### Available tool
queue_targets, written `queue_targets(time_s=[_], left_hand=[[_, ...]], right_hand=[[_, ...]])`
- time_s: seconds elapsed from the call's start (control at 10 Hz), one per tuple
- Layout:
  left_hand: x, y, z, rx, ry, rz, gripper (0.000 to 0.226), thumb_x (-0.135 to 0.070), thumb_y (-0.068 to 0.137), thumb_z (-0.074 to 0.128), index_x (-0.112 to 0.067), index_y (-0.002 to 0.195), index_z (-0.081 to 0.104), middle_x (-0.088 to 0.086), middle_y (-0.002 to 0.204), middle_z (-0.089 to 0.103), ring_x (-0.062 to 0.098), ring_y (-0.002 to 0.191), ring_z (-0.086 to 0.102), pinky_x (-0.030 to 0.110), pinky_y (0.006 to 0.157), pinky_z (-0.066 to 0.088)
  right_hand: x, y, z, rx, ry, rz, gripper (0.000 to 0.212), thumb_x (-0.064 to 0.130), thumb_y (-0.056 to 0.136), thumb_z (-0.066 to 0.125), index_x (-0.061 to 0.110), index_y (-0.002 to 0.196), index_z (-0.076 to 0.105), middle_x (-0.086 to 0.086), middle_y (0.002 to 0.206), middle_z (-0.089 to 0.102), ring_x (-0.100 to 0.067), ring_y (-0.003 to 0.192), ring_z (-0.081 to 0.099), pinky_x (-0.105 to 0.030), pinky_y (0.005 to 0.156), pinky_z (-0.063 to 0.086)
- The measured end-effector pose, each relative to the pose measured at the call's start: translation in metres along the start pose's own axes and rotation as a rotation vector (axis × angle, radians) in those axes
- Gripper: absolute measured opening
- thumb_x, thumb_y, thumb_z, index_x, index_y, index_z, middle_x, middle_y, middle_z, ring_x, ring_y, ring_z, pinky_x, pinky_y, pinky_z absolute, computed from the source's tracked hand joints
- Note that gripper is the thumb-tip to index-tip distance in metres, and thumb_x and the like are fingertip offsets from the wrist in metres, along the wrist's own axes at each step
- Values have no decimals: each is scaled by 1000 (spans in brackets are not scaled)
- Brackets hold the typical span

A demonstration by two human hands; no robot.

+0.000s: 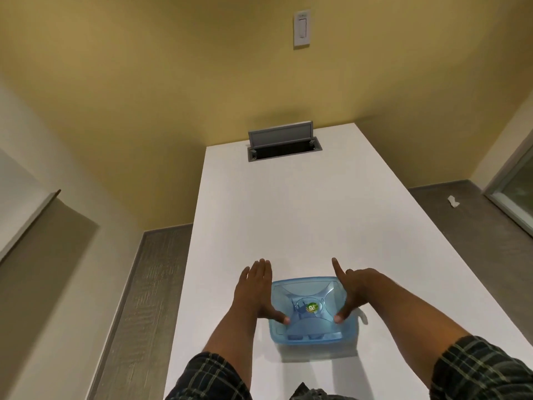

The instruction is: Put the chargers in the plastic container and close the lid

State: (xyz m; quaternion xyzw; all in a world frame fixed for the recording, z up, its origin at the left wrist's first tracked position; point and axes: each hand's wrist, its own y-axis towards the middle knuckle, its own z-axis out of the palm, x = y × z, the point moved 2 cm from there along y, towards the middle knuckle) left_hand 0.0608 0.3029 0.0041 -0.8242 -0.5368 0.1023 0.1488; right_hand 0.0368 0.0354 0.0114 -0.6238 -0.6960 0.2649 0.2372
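Observation:
A blue see-through plastic container (310, 313) stands on the white table (288, 212) near its front edge, with its blue lid (305, 293) lying on top; a green round sticker shows in the lid's middle. My left hand (256, 290) lies flat along the container's left side, its thumb pressing on the lid's near left part. My right hand (352, 293) lies along the right side, its thumb pressing on the near right part. A bit of white cable (364, 316) pokes out at the container's right edge. The chargers themselves are hidden.
An open grey cable hatch (284, 145) is set in the table's far end by the yellow wall. Grey floor runs along both sides of the table, with a scrap of white paper (453, 201) on the right. A wall switch (301, 28) is high up.

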Motion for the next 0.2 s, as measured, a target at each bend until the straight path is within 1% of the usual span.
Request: queue_targets(time_s=[0.1,0.2], left_hand=[[14,6,-28,-152,20,-13,150,-100,55,41,-4,155,-16,14,166,-16,27,154,-14,45,126,-6],[34,15,-83,-472,31,-65,122,-91,76,22,-6,155,-16,11,166,-19,25,154,-17,42,125,-7]], right_hand=[[-4,-1,-29,-210,-45,-13,131,92,67,48,21,154,-22,-8,137,53,-30,115,59,-41,89,44],[-13,-5,-86,-736,-141,-47,91,74,92,22,18,158,-7,-7,149,44,-29,121,54,-42,93,45]])
